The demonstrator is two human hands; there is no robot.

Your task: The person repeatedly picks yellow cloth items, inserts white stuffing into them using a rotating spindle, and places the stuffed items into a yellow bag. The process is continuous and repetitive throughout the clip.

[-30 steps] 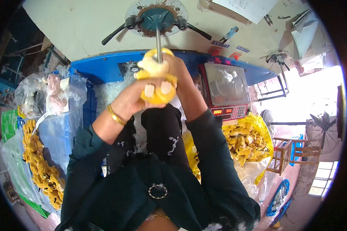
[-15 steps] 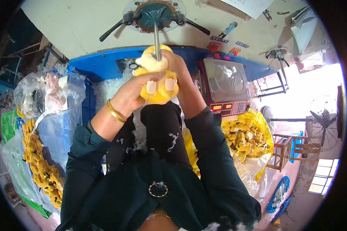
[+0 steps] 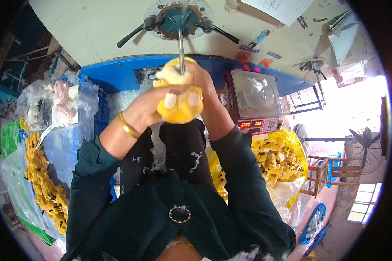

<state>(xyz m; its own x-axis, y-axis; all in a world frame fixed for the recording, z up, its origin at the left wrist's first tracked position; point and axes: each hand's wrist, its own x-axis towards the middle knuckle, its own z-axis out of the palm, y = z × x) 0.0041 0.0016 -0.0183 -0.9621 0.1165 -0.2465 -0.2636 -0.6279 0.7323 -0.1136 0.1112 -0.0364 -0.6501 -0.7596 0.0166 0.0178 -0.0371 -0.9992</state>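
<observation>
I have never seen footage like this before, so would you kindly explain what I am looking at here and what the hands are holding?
This is one view from a wide fisheye camera worn on a person's head, looking down at their own arms, so straight edges bend near the rim. The left hand and right hand together grip a yellow plush toy, pushed onto a thin metal tube that sticks out from a round fitting with handles on a pale machine. White fluff lies in a blue tray behind the hands. A digital scale stands to the right, and clear bags of yellow toys sit on both sides.
</observation>
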